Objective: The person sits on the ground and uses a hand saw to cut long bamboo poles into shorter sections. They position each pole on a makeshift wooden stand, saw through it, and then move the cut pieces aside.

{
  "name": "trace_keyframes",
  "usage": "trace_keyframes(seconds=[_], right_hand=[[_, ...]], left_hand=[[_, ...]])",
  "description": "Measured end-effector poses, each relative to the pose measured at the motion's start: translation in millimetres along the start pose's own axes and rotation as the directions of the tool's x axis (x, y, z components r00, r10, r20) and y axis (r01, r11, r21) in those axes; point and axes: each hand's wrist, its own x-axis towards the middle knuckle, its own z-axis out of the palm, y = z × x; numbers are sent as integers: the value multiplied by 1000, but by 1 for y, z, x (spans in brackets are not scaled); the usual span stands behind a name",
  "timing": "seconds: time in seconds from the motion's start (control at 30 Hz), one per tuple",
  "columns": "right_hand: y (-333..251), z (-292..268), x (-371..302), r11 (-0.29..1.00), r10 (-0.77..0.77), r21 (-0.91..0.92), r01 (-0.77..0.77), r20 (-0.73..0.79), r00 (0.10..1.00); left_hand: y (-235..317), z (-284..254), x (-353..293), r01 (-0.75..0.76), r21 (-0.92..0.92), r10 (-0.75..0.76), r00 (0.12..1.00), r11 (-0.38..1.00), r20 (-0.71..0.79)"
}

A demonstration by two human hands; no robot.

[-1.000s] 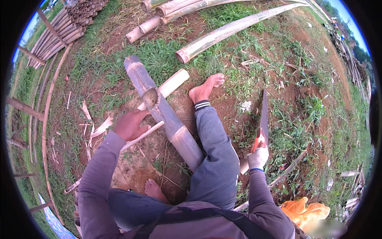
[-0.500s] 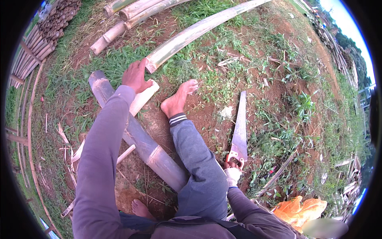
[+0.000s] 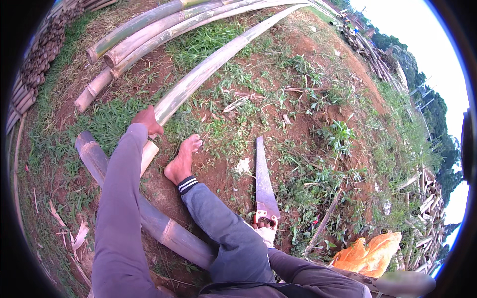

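Since a second ago, the left hand has moved from beside the dark bamboo pole out to the near end of a long pale bamboo pole; its fingers bend against that end, though I cannot tell whether they close on it. Well apart from it, the right hand, in a light glove, is clamped round the handle of a handsaw, whose blade points far.

The left sleeve covers part of the dark pole, which slants from far left until the bent leg hides its near end. One short pale bamboo piece shows beyond the sleeve, with a bare foot just to its right. An orange sack lies near right, and split scraps lie near left.

Counted, four long poles stretch away on the far side, the touched one included; there is one dark pole, one saw and one sack.

Reddish soil with patchy grass and weeds makes the ground outdoors, with stacked bamboo far left, loose bamboo at right and trees beyond.
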Motion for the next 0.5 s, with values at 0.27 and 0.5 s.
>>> trace_keyframes(seconds=[0.27,0.5], right_hand=[[0,-21,-25,1000,10,2,-10,55,998],[73,-32,-132,997,67,-46,-62,124,990]], left_hand=[[3,-33,-115,-184,-335,206,978,924,30],[-18,-101,-286,-201,-484,273,958,852,83]])
